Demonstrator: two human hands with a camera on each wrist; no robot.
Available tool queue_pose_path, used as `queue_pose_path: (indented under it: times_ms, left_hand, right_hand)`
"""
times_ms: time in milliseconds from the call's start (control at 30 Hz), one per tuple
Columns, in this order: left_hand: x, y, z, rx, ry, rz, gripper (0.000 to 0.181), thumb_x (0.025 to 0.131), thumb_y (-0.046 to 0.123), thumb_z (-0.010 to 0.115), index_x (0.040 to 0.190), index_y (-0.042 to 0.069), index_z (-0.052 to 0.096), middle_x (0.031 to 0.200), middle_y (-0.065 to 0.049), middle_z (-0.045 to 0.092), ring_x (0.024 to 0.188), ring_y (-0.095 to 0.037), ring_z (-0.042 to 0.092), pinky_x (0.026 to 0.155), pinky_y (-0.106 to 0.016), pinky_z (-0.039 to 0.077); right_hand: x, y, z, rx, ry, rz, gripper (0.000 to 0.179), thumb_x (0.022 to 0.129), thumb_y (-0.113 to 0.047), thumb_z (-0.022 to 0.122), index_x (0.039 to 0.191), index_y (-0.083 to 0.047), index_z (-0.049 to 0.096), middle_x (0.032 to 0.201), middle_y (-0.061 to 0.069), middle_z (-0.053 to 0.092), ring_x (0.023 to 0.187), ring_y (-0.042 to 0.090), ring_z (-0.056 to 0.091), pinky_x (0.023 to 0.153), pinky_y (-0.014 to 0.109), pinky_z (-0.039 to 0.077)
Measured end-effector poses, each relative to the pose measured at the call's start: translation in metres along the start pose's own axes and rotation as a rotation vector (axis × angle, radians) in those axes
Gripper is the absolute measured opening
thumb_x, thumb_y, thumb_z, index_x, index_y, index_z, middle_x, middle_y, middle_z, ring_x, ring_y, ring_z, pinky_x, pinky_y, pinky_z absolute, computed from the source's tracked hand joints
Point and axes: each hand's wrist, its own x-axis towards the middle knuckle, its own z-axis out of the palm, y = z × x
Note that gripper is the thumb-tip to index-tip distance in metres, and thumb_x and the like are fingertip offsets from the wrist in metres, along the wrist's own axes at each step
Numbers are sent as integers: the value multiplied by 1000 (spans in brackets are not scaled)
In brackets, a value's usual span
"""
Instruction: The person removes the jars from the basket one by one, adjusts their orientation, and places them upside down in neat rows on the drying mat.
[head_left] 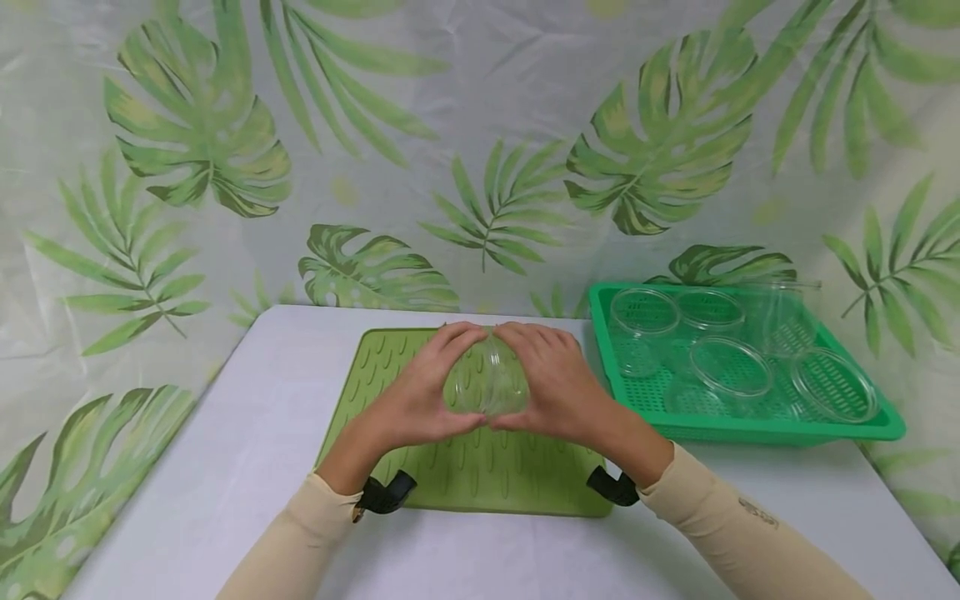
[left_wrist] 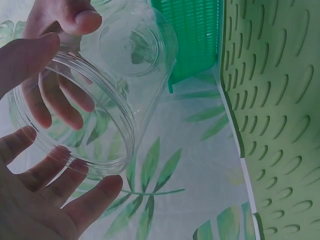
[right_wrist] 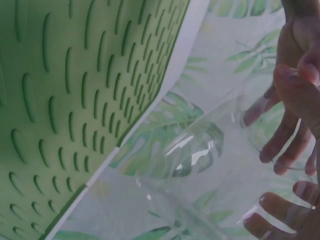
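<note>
Both hands hold a clear cup (head_left: 492,379) between them above a green mat (head_left: 480,479). My left hand (head_left: 416,396) grips its left side, with the thumb low and the fingers over the top. On the opposite side my right hand (head_left: 562,392) grips it the same way. The fingertips of the two hands come close together. In the left wrist view the cup (left_wrist: 142,100) shows a wide round rim and a body that narrows toward its base. Its transparent wall (right_wrist: 195,150) catches white glints in the right wrist view.
At the right stands a green plastic basket (head_left: 750,429) holding several clear cups, among them one wide-rimmed cup (head_left: 645,312). The textured mat lies on a white table (head_left: 247,417). A leaf-printed cloth (head_left: 495,108) hangs behind the table.
</note>
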Motion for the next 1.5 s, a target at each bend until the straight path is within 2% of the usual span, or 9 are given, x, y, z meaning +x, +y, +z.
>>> queue_pose_path:
  times_ms: [167, 400, 700, 900, 1100, 1400, 1500]
  left_hand:
    - [0, 1, -3, 3, -3, 34, 93, 70, 22, 89, 148, 7, 40, 146, -12, 43, 133, -26, 48, 108, -45, 48]
    - [-3, 2, -7, 4, -17, 43, 92, 70, 22, 89, 146, 7, 41, 145, -11, 44, 132, -24, 50, 107, -44, 49]
    - [-9, 9, -11, -20, -32, 49, 90, 71, 22, 88, 147, 8, 41, 148, -11, 43, 135, -24, 48, 108, -45, 48]
    - [-18, 12, -14, -62, -26, 56, 94, 71, 21, 88, 149, 11, 39, 150, -9, 42, 135, -24, 47, 107, -46, 48]
    - [-20, 15, -19, -124, -22, 71, 94, 71, 18, 89, 150, 11, 37, 151, -10, 39, 135, -25, 47, 102, -46, 52]
    - [-26, 14, -15, -182, -24, 52, 94, 73, 17, 88, 151, 11, 37, 151, -10, 40, 137, -26, 46, 102, -44, 53]
    - [-28, 14, -16, -226, -14, 35, 93, 73, 15, 88, 150, 11, 36, 151, -11, 40, 138, -26, 44, 104, -45, 53]
  right_hand:
    - [-3, 3, -3, 24, -23, -4, 112, 59, -61, 88, 145, -8, 42, 142, 10, 55, 131, 29, 52, 104, 53, 45]
    - [-10, 8, -7, 45, -81, 7, 112, 61, -63, 86, 147, -8, 41, 145, 11, 53, 132, 29, 53, 104, 54, 46]
    - [-24, 12, -13, 141, -56, -17, 109, 64, -57, 88, 150, -11, 39, 147, 9, 50, 134, 29, 50, 106, 51, 47]
    - [-31, 10, -17, 237, -87, 12, 108, 65, -53, 89, 151, -11, 37, 150, 8, 47, 138, 27, 46, 107, 49, 48]
    - [-41, 11, -22, 369, -41, 35, 106, 65, -43, 92, 151, -10, 39, 151, 9, 47, 140, 27, 43, 109, 52, 45]
    - [-54, 15, -18, 404, -46, 64, 104, 69, -41, 90, 152, -11, 36, 152, 8, 45, 140, 28, 44, 107, 56, 46]
    - [-57, 13, -17, 513, -57, 118, 107, 70, -37, 90, 155, -14, 29, 155, 8, 41, 142, 29, 42, 107, 55, 46]
